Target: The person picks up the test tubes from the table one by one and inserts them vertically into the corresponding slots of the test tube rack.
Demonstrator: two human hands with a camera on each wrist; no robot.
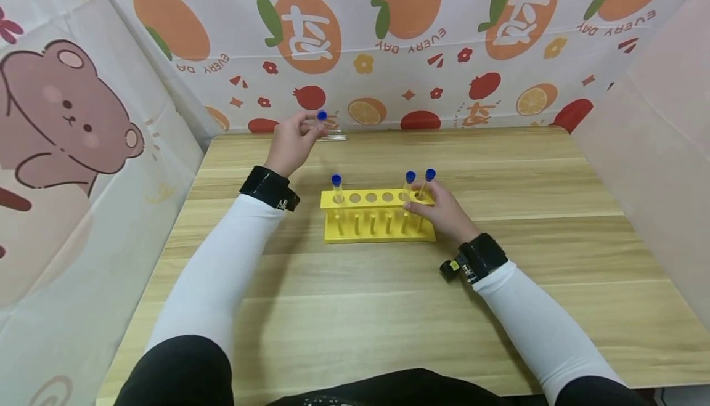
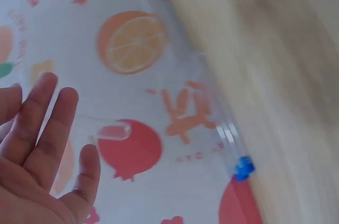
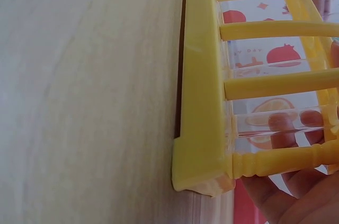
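My left hand pinches a clear test tube with a blue cap above the table's back edge. In the left wrist view, the tube's rounded clear end sticks out past the fingers. Near the table's middle stands a yellow test tube rack, and my right hand grips its right end, with the thumb in front and fingers behind. One blue-capped tube sits in the leftmost hole. Two more, a tube and a tilted tube, are at the right end beside my right hand.
More clear tubes lie along the back edge, below my left hand; a blue cap shows there in the left wrist view. A printed cloth hangs behind the wooden table, with pale sheeting on both sides.
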